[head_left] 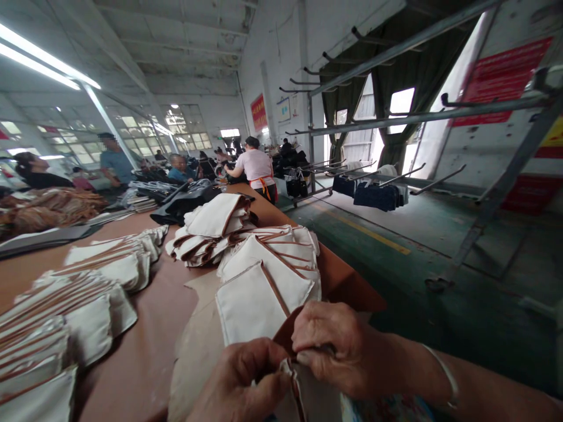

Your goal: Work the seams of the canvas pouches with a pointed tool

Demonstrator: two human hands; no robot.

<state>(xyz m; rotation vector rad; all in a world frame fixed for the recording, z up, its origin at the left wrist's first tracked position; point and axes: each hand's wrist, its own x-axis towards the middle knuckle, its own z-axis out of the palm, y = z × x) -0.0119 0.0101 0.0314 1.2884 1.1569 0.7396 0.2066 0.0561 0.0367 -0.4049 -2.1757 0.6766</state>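
Both hands, left hand (240, 384) and right hand (332, 346), have their fingers pinched on one cream fabric piece (303, 392). The piece is held just off the desk (149, 351) edge. A slackened pinch could drop it floorward.

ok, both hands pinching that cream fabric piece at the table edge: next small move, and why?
Probably lay the cream fabric piece with brown trim onto the nearest cream stack. The left hand and right hand both grip it at its top edge, and similar pieces lie stacked directly ahead on the brown table.
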